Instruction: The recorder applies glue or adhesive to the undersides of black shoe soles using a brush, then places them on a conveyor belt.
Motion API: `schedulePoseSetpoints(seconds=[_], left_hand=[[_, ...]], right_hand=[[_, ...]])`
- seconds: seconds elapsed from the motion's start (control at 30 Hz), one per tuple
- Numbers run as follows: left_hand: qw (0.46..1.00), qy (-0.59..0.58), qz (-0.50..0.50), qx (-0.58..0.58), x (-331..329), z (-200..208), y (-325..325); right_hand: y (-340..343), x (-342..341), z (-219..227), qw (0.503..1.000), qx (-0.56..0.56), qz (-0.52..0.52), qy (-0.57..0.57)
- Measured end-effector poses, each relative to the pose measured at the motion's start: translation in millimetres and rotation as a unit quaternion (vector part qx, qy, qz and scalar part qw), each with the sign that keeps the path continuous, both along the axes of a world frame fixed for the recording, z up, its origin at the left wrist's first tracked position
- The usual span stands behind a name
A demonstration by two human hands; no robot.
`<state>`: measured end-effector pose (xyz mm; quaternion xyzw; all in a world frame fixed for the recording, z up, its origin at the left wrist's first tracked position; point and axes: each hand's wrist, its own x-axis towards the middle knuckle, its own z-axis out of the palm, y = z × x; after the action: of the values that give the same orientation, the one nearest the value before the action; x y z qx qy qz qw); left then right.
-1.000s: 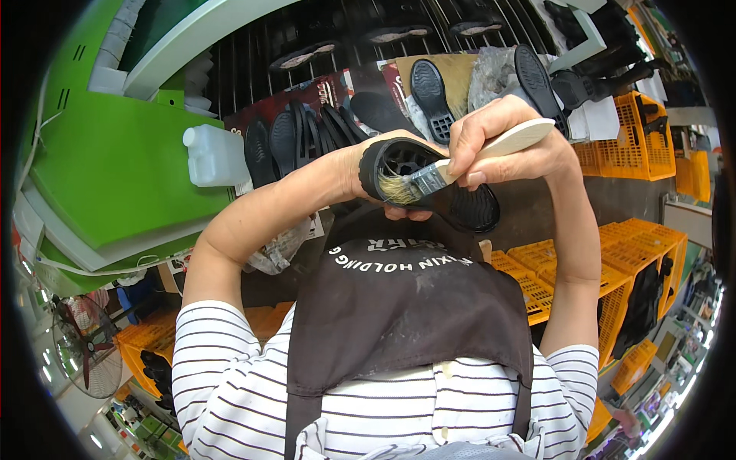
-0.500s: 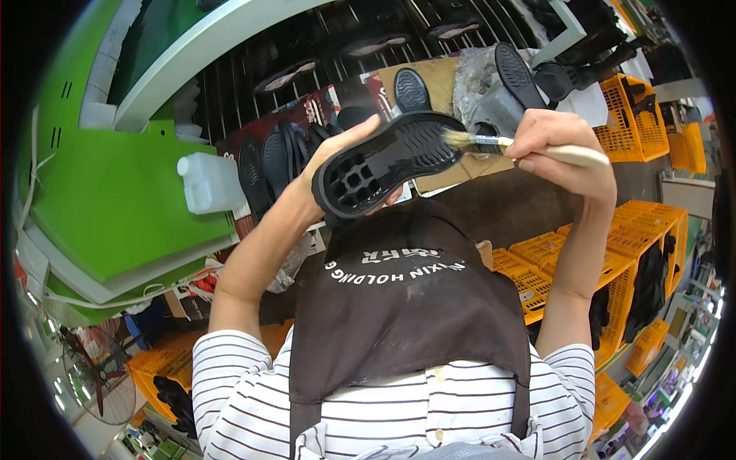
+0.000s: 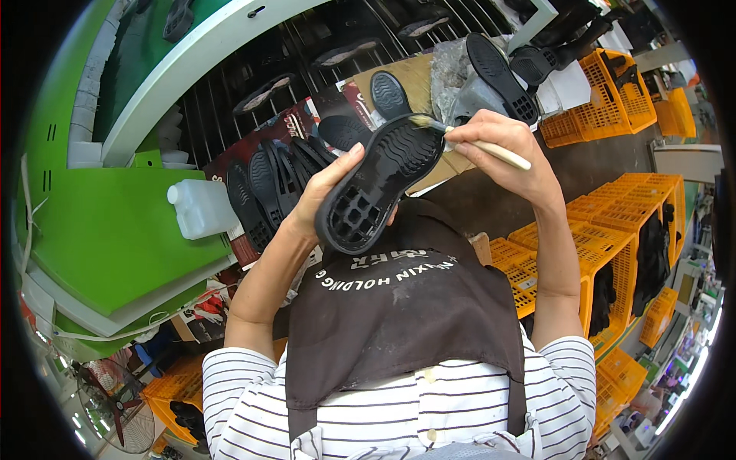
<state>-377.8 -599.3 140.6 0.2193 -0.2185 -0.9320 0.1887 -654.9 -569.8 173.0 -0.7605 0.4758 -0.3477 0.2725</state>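
Observation:
My left hand [image 3: 326, 184] grips a black shoe sole [image 3: 383, 175] by its left edge, with some fingers hidden beneath it. The sole is tilted, its square-celled heel toward me and its wavy-ribbed forefoot away. In my right hand [image 3: 502, 149] is a paintbrush [image 3: 500, 153] with a pale handle, held in a pinch. Its bristles touch the inner rim at the sole's toe end. The inside of the sole looks wet and shiny in places.
More black soles [image 3: 264, 184] stand and lie on the cardboard [image 3: 420, 77] beyond. A translucent jug [image 3: 203, 208] sits on the left by a green machine [image 3: 115, 230]. Dark shoes rest on a rack [image 3: 307, 69] behind. Orange crates [image 3: 606, 218] stack up on the right.
The sole has turned so its toe points farther away from me. The brush has moved left and away, from the forefoot's middle to the rim at the toe.

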Motion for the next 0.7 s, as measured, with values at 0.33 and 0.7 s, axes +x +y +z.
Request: schedulePoseSetpoints(seconds=[0.33, 0.7], left_hand=[[0.947, -0.133, 0.082, -0.282, -15, -8, 11], [0.991, -0.038, 0.102, -0.072, 0, -23, 9]], right_hand=[[8, 41, -3, 0.945, 0.188, -0.174, -0.202], [12, 41, 1, 0.993, -0.083, 0.053, 0.058]])
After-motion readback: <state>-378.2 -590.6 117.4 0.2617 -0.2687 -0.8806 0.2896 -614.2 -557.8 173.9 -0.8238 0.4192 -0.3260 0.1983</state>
